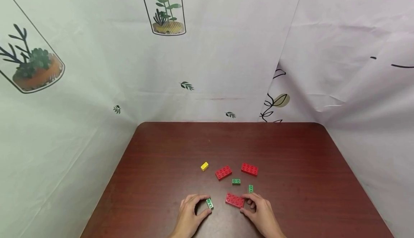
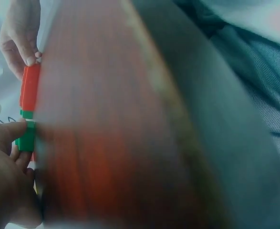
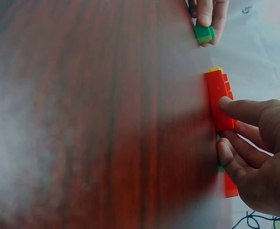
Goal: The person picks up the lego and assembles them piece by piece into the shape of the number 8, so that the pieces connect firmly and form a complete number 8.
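Observation:
My left hand (image 1: 189, 213) pinches a small green building brick (image 1: 210, 204) between thumb and fingertips near the front of the table. To its right, a larger red brick (image 1: 235, 200) with rows of studs is gripped by my right hand (image 1: 261, 213) at its right end. The two held bricks lie apart, with a short gap of table between them. In the left wrist view the thumb lies along the green brick (image 2: 27, 137). From the right wrist, the thumb presses the near side of the red brick (image 3: 219, 99), with fingers behind it.
Beyond the hands, on the dark wooden table (image 1: 155, 151), lie two red bricks (image 1: 223, 173), a yellow brick (image 1: 204, 166) and a green brick (image 1: 236, 182). Another green brick (image 1: 250, 188) sits just past the right fingertips. A printed white cloth (image 1: 226, 69) hangs around the table.

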`<state>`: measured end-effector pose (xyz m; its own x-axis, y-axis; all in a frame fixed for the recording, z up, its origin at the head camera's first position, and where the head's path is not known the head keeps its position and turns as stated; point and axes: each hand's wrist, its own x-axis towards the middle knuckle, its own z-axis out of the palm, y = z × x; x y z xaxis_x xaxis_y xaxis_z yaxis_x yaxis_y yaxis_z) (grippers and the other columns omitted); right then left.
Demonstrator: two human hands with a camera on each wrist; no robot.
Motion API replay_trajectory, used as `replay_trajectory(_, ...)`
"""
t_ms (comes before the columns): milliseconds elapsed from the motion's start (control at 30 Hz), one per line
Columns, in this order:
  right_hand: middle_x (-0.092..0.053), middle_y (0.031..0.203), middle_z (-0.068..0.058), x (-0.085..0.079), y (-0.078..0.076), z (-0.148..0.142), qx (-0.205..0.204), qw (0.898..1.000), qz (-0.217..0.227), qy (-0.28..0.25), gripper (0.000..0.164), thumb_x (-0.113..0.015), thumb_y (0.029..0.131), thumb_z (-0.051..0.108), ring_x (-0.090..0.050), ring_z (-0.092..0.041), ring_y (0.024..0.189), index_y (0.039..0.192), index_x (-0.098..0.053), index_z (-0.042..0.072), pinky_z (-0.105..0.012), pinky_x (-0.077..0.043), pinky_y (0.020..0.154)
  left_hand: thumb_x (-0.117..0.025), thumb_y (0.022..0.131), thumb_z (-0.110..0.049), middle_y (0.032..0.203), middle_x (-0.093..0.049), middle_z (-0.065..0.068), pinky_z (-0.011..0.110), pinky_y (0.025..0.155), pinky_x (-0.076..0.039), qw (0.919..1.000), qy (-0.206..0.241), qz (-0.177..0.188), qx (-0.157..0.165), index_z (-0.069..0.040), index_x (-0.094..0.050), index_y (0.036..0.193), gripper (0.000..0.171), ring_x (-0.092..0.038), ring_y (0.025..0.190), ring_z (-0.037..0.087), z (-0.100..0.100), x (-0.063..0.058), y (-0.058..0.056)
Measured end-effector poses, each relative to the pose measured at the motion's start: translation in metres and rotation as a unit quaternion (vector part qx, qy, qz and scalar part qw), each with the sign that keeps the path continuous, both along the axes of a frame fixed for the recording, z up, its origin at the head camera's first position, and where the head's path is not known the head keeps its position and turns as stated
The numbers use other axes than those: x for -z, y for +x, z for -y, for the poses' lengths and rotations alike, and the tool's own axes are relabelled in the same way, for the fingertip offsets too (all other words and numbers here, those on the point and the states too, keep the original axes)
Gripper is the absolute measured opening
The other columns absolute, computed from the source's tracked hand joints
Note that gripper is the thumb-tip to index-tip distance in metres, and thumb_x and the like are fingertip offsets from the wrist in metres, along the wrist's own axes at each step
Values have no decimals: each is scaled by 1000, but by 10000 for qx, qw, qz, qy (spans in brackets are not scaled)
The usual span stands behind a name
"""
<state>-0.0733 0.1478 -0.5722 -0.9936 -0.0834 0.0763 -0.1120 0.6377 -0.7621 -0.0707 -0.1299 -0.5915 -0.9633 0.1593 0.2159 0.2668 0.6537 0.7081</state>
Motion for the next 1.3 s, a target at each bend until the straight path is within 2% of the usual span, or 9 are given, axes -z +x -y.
replay_trajectory(167, -62, 85, 7, 0, 1, 1, 42, 9999, -97, 43, 38, -95, 72, -3, -54, -1, 74, 104, -79, 10, -25, -51, 64, -91, 86, -32, 113, -73, -17, 44, 91, -42, 9998, -55, -164, -42, -31, -77, 119, 36, -61, 108, 12, -1, 2, 0)
replay_trajectory(400, -65, 87, 6, -3, 1, 0, 44, 9999, -8, 102, 39, -95, 73, -1, -56, -2, 75, 106, -79, 9, -25, -52, 65, -89, 87, -33, 115, -73, -17, 44, 93, -42, 9999, 52, -96, -89, -31, -77, 120, 36, -62, 110, 13, -2, 1, 0)
replay_trajectory(633, -65, 86, 6, -4, 0, 1, -30, 9999, 57, 114, 38, -95, 74, 1, -56, -2, 76, 108, -79, 10, -25, -52, 65, -90, 87, -29, 115, -74, -16, 42, 92, -44, 9995, 172, -246, -92, -28, -78, 120, 35, -64, 109, 13, -5, -2, 0)
replay_trajectory(1133, -64, 86, 6, -3, -1, 2, -154, 9997, 122, 124, 38, -94, 76, 1, -55, -1, 75, 109, -79, 10, -25, -52, 65, -85, 91, -29, 116, -74, -17, 41, 91, -44, 9991, 217, -276, 247, -26, -76, 126, 36, -64, 109, 13, -14, -13, -7)
replay_trajectory(1300, -64, 86, 6, -3, -1, 3, -162, 9997, 68, 154, 38, -94, 76, 0, -56, -1, 75, 110, -79, 10, -25, -52, 65, -85, 92, -27, 117, -72, -18, 39, 91, -45, 9985, 355, -30, 420, -24, -76, 128, 38, -64, 110, 13, -18, -18, -10)
